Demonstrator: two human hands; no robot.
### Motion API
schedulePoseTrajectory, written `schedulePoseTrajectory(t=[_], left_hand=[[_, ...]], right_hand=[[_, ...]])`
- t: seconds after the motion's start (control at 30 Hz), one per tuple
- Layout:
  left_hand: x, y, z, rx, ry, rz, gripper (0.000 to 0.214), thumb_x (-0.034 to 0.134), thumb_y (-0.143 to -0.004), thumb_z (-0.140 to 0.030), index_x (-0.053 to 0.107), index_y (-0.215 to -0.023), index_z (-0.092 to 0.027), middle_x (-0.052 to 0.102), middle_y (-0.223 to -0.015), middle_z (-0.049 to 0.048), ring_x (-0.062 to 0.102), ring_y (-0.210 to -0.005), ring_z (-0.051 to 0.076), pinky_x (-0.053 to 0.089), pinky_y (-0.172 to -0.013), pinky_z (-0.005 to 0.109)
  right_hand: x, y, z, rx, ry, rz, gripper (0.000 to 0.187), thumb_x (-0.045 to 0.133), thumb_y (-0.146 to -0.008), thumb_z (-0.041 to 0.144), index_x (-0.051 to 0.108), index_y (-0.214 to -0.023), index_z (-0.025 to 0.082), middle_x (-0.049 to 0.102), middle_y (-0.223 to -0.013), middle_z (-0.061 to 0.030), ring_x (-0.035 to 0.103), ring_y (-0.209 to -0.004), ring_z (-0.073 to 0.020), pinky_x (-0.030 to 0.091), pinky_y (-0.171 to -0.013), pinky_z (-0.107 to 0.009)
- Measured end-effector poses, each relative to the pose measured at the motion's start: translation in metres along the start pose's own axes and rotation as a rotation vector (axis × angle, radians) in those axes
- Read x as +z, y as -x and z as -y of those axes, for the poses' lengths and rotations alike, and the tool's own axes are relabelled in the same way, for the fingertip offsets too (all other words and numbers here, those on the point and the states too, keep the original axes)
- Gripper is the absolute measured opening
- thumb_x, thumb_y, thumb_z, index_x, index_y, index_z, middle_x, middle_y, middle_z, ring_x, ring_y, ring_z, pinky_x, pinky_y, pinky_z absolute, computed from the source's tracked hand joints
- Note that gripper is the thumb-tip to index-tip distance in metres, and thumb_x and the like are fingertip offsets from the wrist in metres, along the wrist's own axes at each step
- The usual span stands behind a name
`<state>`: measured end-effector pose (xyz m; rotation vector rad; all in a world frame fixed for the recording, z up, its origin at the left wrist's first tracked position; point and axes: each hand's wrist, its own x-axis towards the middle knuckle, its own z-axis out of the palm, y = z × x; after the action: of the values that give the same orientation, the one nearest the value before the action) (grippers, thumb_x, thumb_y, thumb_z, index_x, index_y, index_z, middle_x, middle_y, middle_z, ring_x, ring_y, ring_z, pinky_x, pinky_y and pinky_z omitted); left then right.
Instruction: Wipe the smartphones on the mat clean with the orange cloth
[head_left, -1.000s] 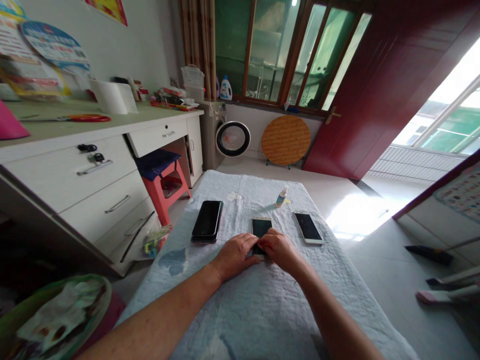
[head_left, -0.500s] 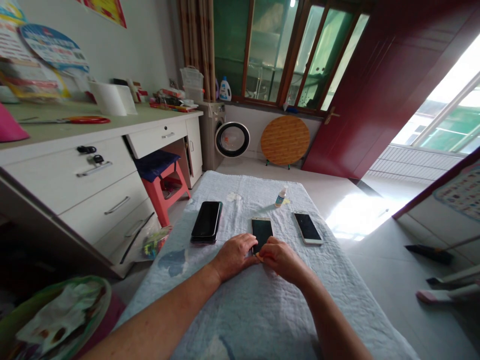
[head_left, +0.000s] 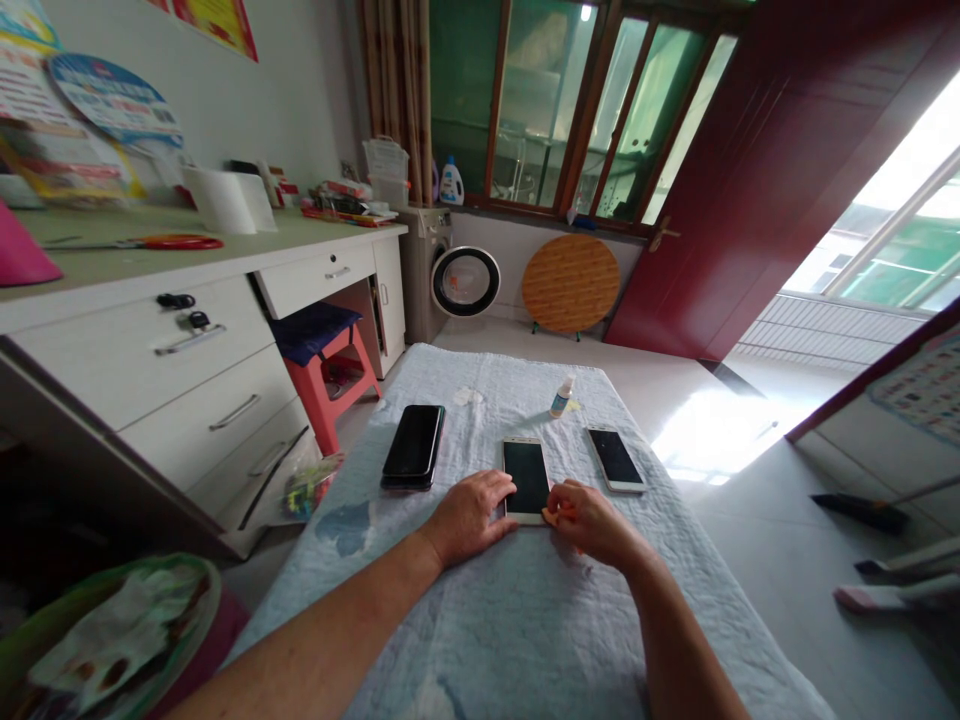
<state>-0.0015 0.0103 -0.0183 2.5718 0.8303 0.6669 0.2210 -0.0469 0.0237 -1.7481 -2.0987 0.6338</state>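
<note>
A white-framed smartphone (head_left: 526,478) lies flat, dark screen up, on the blue cloth cover. My left hand (head_left: 471,515) steadies it, fingers bent over the left edge and thumb by the lower left corner. At the phone's lower right corner, my right hand (head_left: 589,515) is closed in a pinch on a small orange cloth (head_left: 553,516), mostly hidden by the fingers. A second white smartphone (head_left: 615,459) rests to the right. Left of my hands sits a stack of black phones (head_left: 414,445). Behind the middle phone stands a small spray bottle (head_left: 562,396).
The blue cloth (head_left: 480,620) covers the table. On the left are a white desk (head_left: 187,370), a red stool (head_left: 322,385) and a waste bin (head_left: 214,620). Farther back stand a washing machine (head_left: 424,265) with its door open and a round wooden tabletop (head_left: 571,285).
My right hand has slid right along the phone's bottom edge, from near the left corner to the right corner, with the orange cloth. My left hand has stayed nearly in place.
</note>
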Motion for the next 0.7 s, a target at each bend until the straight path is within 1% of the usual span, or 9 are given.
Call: schedulePoseTrajectory(t=[0.1, 0.2, 0.27, 0.37, 0.5, 0.57, 0.7], left_hand=[[-0.001, 0.0, 0.0, 0.0, 0.009, 0.001, 0.039, 0.072, -0.079, -0.033, 0.062, -0.113, -0.014, 0.062, -0.123, 0.013, 0.057, -0.116, 0.027, 0.044, -0.102, 0.04], [-0.003, 0.001, 0.0, 0.001, 0.013, -0.002, 0.039, 0.072, -0.079, -0.033, 0.062, -0.112, -0.015, 0.062, -0.123, 0.0128, 0.057, -0.115, 0.027, 0.045, -0.101, 0.04], [-0.002, 0.001, -0.001, 0.004, 0.012, -0.009, 0.04, 0.072, -0.079, -0.033, 0.062, -0.113, -0.015, 0.061, -0.123, 0.0127, 0.056, -0.115, 0.027, 0.045, -0.101, 0.041], [-0.001, 0.001, -0.001, 0.004, 0.023, -0.016, 0.041, 0.072, -0.079, -0.032, 0.062, -0.114, -0.015, 0.059, -0.125, 0.0125, 0.056, -0.116, 0.027, 0.045, -0.102, 0.04], [0.002, 0.001, 0.001, -0.023, 0.043, -0.016, 0.041, 0.072, -0.079, -0.029, 0.061, -0.116, -0.015, 0.058, -0.126, 0.013, 0.055, -0.118, 0.026, 0.045, -0.103, 0.04], [0.002, 0.001, 0.001, -0.03, 0.045, -0.014, 0.041, 0.073, -0.079, -0.029, 0.061, -0.116, -0.016, 0.059, -0.127, 0.0126, 0.055, -0.118, 0.026, 0.045, -0.103, 0.041], [-0.001, 0.0, -0.002, -0.033, 0.019, -0.001, 0.042, 0.072, -0.08, -0.029, 0.061, -0.117, -0.014, 0.059, -0.126, 0.0137, 0.055, -0.118, 0.026, 0.045, -0.103, 0.04]], right_hand=[[0.0, 0.002, -0.003, 0.082, 0.0, -0.019, 0.012, 0.056, -0.079, 0.026, 0.064, -0.079, 0.017, 0.061, -0.073, -0.002, 0.054, -0.067, -0.0134, 0.035, -0.06, -0.023], [0.001, 0.002, -0.006, 0.209, -0.076, 0.018, 0.02, 0.056, -0.079, 0.031, 0.067, -0.087, 0.017, 0.063, -0.069, -0.0013, 0.054, -0.057, -0.0118, 0.034, -0.054, -0.023], [0.003, 0.001, -0.007, 0.272, -0.157, 0.055, 0.023, 0.056, -0.077, 0.032, 0.068, -0.091, 0.018, 0.063, -0.067, -0.0007, 0.054, -0.052, -0.0108, 0.034, -0.05, -0.022], [0.003, 0.001, -0.004, 0.369, -0.309, 0.092, 0.027, 0.057, -0.074, 0.031, 0.067, -0.095, 0.017, 0.059, -0.059, 0.0015, 0.052, -0.045, -0.0101, 0.032, -0.044, -0.021], [0.004, 0.001, -0.005, 0.489, -0.546, 0.084, 0.037, 0.055, -0.068, 0.028, 0.063, -0.102, 0.017, 0.054, -0.053, 0.0047, 0.044, -0.039, -0.0084, 0.025, -0.038, -0.02], [0.006, 0.002, -0.009, 0.494, -0.669, 0.078, 0.038, 0.055, -0.066, 0.03, 0.062, -0.101, 0.017, 0.054, -0.054, 0.005, 0.041, -0.038, -0.0076, 0.022, -0.037, -0.019], [0.009, 0.002, -0.014, 0.412, -0.896, 0.081, 0.032, 0.056, -0.063, 0.031, 0.06, -0.093, 0.018, 0.055, -0.059, 0.0049, 0.038, -0.041, -0.0056, 0.024, -0.039, -0.018]])
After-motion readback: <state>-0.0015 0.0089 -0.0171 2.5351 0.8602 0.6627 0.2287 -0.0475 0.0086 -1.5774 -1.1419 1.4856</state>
